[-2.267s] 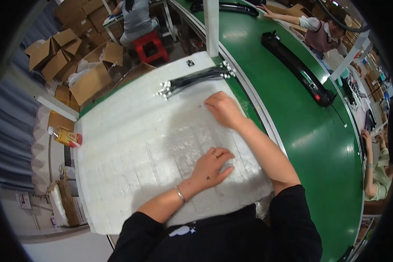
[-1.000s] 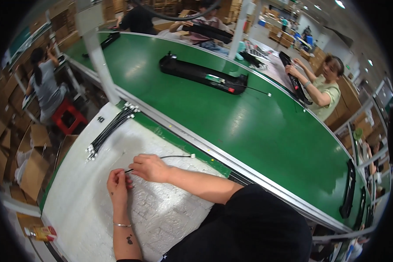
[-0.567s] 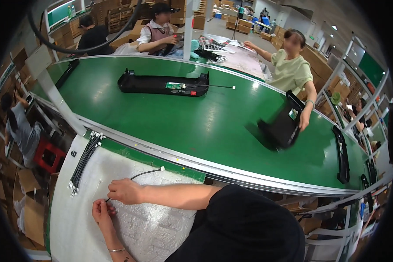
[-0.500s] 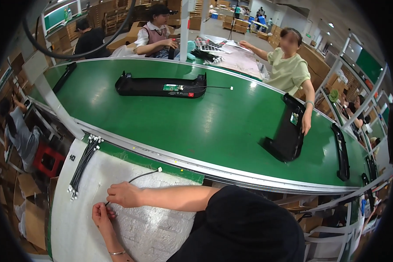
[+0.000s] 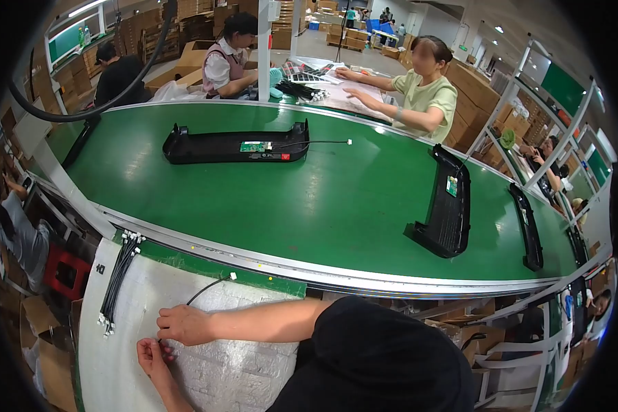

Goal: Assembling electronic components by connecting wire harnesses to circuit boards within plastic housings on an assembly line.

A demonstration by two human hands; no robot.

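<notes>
A thin black cable (image 5: 207,289) with a white plug at its far end runs out from under my right hand (image 5: 185,325), whose fingers are closed on it. Just below and to the left, my left hand (image 5: 154,355) pinches the cable's other end, a short dark piece showing between the hands. Whatever tip sits in the left fingers is too small to make out. Both hands are over a white padded work surface (image 5: 233,357). Left of them lies a bundle of black cables (image 5: 120,281) with white plugs at both ends.
Beyond the pad runs a green conveyor belt (image 5: 336,199) with a metal edge. It carries a long black housing (image 5: 213,145) with a circuit board and cable, another black housing (image 5: 449,213), and further ones at the right. A co-worker (image 5: 426,96) stands across the belt.
The co-worker across the belt has let go of the right-hand black housing and drawn that arm back to the table behind. The whole view has shifted slightly; my hands keep their hold on the cable.
</notes>
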